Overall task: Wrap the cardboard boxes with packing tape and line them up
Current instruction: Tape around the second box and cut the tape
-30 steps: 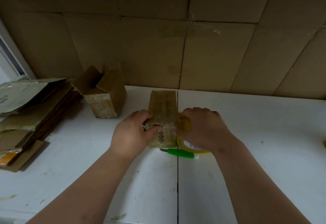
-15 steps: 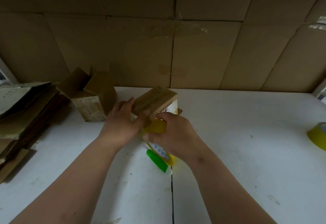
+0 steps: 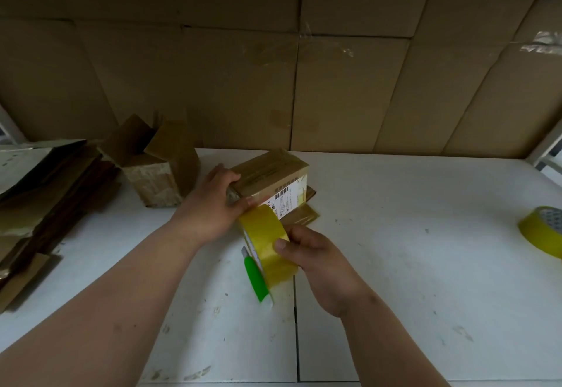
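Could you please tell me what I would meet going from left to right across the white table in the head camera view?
Stack of flattened cardboard → open box → left hand on the labelled box → right hand gripping the tape roll → second tape roll.

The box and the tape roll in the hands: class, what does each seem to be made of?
Box: brown cardboard, matt, with a printed white label; glossy patches suggest tape.
Tape roll: probably thin plastic film, yellowish, translucent and shiny.

Packing station: white worktable (image 3: 425, 265), cardboard-lined back wall (image 3: 213, 82), flattened cartons (image 3: 45, 198), spare tape roll (image 3: 544, 231).
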### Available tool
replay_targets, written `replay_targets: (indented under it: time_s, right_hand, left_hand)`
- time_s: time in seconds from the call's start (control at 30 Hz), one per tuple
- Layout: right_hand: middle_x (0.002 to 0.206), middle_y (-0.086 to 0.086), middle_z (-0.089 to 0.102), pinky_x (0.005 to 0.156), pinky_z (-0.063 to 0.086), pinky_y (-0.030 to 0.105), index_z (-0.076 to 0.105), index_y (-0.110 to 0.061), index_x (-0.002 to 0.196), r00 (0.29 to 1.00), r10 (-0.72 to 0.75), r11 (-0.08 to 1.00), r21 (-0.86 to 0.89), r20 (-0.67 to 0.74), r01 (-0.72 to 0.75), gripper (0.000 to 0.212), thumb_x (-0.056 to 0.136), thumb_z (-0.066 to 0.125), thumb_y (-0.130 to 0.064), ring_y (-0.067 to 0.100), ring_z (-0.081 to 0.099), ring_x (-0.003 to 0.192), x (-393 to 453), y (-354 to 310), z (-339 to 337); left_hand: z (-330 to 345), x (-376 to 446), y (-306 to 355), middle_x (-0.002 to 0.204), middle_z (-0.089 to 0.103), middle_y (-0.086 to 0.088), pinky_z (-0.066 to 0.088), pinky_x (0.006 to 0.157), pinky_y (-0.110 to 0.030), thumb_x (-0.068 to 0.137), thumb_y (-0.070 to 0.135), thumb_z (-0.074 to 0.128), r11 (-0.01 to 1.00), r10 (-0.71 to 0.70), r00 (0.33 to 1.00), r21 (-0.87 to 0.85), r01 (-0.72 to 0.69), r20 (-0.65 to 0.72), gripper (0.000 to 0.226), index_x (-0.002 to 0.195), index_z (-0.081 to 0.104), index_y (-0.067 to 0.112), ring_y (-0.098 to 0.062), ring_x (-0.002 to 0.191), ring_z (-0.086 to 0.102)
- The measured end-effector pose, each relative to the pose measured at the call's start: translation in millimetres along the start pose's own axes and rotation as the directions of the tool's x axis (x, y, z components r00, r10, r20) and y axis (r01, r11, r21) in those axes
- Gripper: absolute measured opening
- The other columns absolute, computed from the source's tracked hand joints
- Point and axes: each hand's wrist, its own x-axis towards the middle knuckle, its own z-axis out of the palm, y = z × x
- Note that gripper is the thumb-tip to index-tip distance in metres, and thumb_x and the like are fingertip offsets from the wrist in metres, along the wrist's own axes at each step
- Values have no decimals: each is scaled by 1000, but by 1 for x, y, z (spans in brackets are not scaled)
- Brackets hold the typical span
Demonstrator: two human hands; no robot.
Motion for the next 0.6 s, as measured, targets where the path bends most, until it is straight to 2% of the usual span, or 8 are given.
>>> replay_targets:
  time_s: [0.07,0.13,0.23,0.37,0.5,0.6]
  right_hand:
    - [123,3,69,107,43,40,67,-16,121,1000,-20,1000,13,15,20,44,79,62,-30,26,61,120,-2,6,2]
    - [124,10,68,109,42,48,65,-12,123,999,-29,1000,13,27,29,44,82,62,-28,32,60,121,-4,10,3]
    - [124,12,67,110,39,56,63,-12,124,998,-38,999,2,49,38,45,81,62,-27,33,60,120,-8,13,4]
    - [120,6,71,111,41,49,64,-15,123,996,-45,998,51,72,42,41,83,57,-22,25,63,117,-16,15,3]
    - [121,8,70,111,39,55,64,-17,123,997,-61,997,43,43,59,42,82,58,-22,30,61,120,-18,20,8]
    - [121,4,71,112,37,55,65,-20,123,997,-63,998,13,53,62,39,85,56,-22,27,60,121,-19,19,6]
  left_hand:
    - [-2,1,0,157,32,-4,32,109,-32,88,47,67,1000,-11,1000,5,11,23,64,141,47,19,-25,141,37]
    - [-3,1,-1,162,25,-3,27,114,-32,89,46,67,1000,-7,999,14,7,39,63,143,47,19,-23,146,30]
    - [-8,2,1,162,26,-2,26,114,-30,91,39,66,1000,20,999,10,-21,44,60,143,48,15,-21,146,29]
    - [-15,4,3,159,32,-1,29,116,-36,93,37,65,999,34,997,22,-36,67,58,143,49,12,-21,144,33]
    - [-16,3,5,160,30,0,25,118,-35,95,38,62,998,38,996,49,-42,82,61,147,45,12,-19,146,29]
    - [-15,-1,8,163,23,1,20,117,-31,97,37,57,998,32,996,54,-37,84,63,151,37,13,-17,149,22]
